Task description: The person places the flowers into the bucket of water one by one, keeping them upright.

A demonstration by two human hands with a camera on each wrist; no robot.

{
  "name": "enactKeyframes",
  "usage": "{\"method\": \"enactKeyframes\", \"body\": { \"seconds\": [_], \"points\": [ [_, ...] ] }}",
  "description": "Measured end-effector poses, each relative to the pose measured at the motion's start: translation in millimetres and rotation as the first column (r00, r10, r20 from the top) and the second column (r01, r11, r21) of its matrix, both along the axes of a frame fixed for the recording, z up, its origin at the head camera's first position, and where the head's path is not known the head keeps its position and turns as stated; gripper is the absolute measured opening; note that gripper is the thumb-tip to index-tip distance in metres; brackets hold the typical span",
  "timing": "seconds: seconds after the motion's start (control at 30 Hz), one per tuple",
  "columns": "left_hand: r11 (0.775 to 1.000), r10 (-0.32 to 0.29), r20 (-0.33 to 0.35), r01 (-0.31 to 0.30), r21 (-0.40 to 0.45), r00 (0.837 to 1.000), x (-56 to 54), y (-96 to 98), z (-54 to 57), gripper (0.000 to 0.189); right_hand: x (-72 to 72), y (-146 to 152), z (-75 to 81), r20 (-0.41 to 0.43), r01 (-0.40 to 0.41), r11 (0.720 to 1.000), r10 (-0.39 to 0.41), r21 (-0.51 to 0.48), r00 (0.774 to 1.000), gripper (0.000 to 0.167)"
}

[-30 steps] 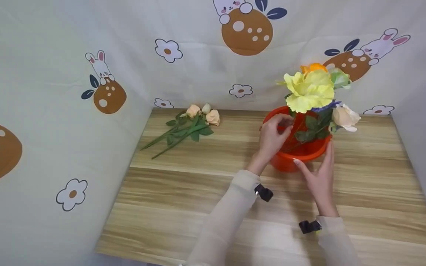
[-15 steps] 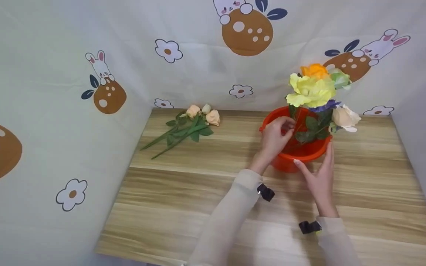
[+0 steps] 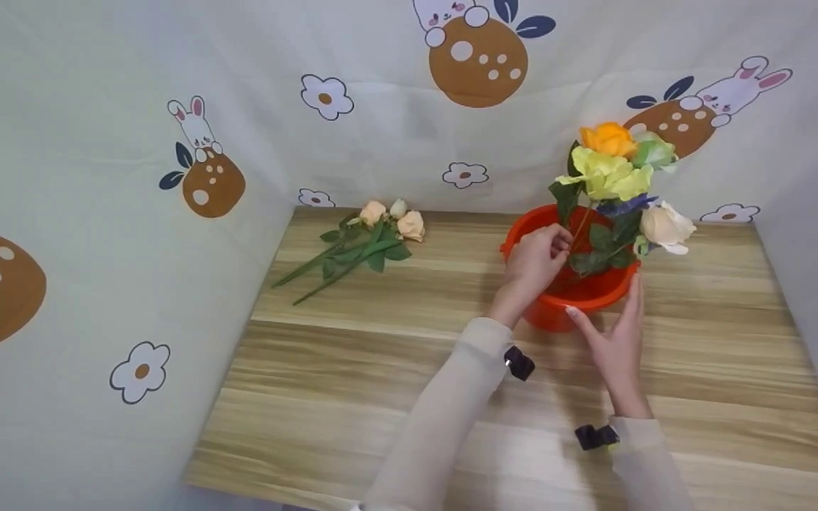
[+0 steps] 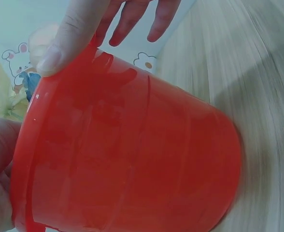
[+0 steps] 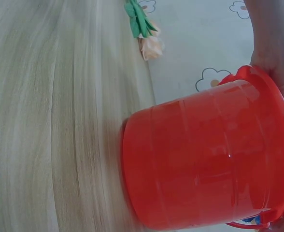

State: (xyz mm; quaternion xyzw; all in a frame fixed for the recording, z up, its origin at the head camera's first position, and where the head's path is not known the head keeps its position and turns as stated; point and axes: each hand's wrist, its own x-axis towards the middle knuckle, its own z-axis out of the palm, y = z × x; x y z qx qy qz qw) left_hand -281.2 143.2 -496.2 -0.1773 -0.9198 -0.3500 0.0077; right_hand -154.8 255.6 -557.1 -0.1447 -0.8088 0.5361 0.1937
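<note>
A red bucket (image 3: pixel 551 316) stands upright on the table, holding several artificial flowers. Reaching over its left rim, my left hand (image 3: pixel 535 259) pinches the thin stem of a yellow flower (image 3: pixel 611 176); the fingertips are partly hidden. My right hand (image 3: pixel 615 348) rests against the bucket's front right, thumb at the rim and straight fingers along the outer side. Around the yellow flower are an orange flower (image 3: pixel 608 138), a pale green flower (image 3: pixel 655 151), a purple flower (image 3: pixel 625 206) and a cream rose (image 3: pixel 664 226). The lower stems are hidden inside the bucket.
Peach roses (image 3: pixel 410 225) on green stems lie on the wood-grain table (image 3: pixel 352 369), left of the bucket. A printed cloth (image 3: pixel 380 149) hangs behind and at the left. The bucket's handle (image 5: pixel 243 225) hangs at its side in the right wrist view.
My left hand has moved slightly right and inward over the bucket. The yellow flower has shifted right and tilted back, showing more of its stem. My right hand has stayed at the bucket.
</note>
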Motion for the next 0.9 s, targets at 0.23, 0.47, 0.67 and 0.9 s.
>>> {"method": "enactKeyframes", "body": {
  "seconds": [0.23, 0.47, 0.67, 0.9],
  "points": [
    [0.997, -0.014, -0.074, 0.009, -0.070, 0.997, -1.6, 1.0, -4.2, 0.014, 1.3, 0.5, 0.8, -0.009, 0.004, 1.000, -0.003, 0.020, 1.000, 0.109],
    [0.999, -0.010, -0.072, 0.006, -0.053, 0.997, 0.1, 0.1, -2.8, 0.014, 1.1, 0.1, 2.7, -0.011, 0.003, 1.000, -0.002, 0.024, 1.000, 0.110],
    [0.999, -0.006, -0.083, 0.003, -0.038, 0.997, 0.4, -1.0, -2.7, 0.013, 0.9, -0.3, 2.3, -0.004, 0.004, 1.000, -0.004, 0.022, 1.000, 0.110],
    [0.999, -0.002, -0.097, -0.002, -0.039, 0.995, 0.3, -1.4, -2.9, 0.011, 0.0, -0.4, 1.1, -0.005, 0.001, 1.000, -0.001, 0.016, 1.000, 0.110]
  ]
}}
